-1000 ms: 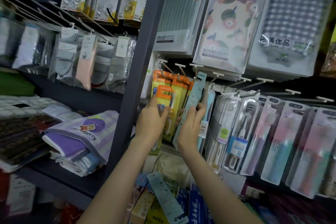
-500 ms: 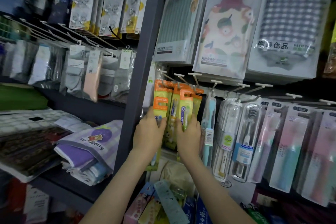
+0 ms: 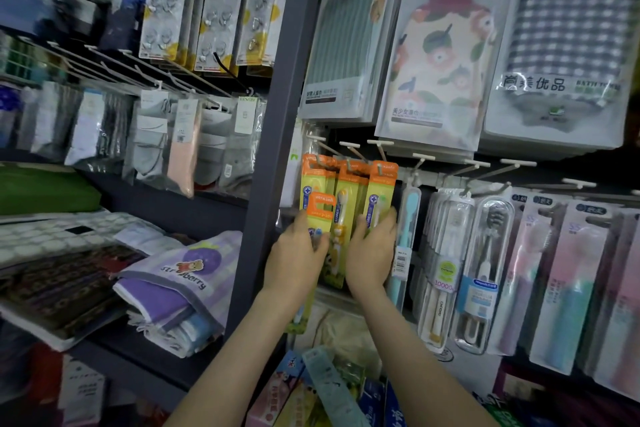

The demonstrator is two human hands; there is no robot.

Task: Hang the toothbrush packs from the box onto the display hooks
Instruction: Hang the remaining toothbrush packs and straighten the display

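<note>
You have four orange-and-yellow card toothbrush packs in front of you. Three show their fronts on the white-tipped wire display hooks [image 3: 349, 144]: a left hanging pack [image 3: 309, 177], a middle hanging pack [image 3: 343, 211] and a right hanging pack [image 3: 382, 184]. The fourth pack [image 3: 322, 208] sits lower, pinched between the thumb and fingers of your left hand [image 3: 298, 253], in front of the left and middle ones and not on a hook. Your right hand [image 3: 372, 253] has its fingers curled round the lower edge of the right hanging pack. One slim teal toothbrush pack [image 3: 410, 218] hangs just to its right.

A second ago your right hand held that teal pack up at the hooks; now it hangs free. Half a second ago the same hand held an orange pack lower, and that pack's top now reaches its hook.

The grey metal shelf post [image 3: 277, 149] stands close beside your left hand. Bagged towels [image 3: 436, 45] hang above and clear-cased toothbrushes [image 3: 450, 270] to the right. More loose packs, one pale blue [image 3: 332, 388], lie below between your forearms.
</note>
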